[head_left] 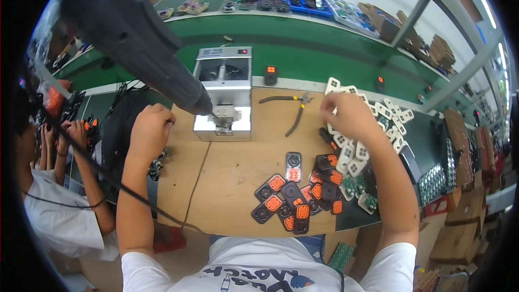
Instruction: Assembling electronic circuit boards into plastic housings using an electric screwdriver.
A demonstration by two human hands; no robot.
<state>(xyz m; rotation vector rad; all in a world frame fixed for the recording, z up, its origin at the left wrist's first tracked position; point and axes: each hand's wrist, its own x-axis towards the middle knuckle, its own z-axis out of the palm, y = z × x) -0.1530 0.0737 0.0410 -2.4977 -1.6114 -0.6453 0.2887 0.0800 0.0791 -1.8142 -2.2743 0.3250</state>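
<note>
My left hand (152, 130) is raised at the left edge of the wooden board, its fingers curled together; a small dark bit shows at the fingertips, too small to name. My right hand (348, 114) is over the heap of white remote-control shells (358, 166), with fingers bent inward; whatever they hold is hidden. A dark electric screwdriver (157, 59) hangs at a slant, its tip at the front of a silver screw feeder (223, 97). Between the feeder and my right hand lie cutting pliers (294, 109). Nearer me are several black remotes with orange buttons (294, 192), piled loosely.
A dark cable (135, 197) crosses my left forearm. Green circuit boards (354, 185) lie beside the white shells. One black remote (271, 74) stands by the green back panel (303, 48). At left, a co-worker (65, 200) sits close. Parts and boxes fill the shelf behind.
</note>
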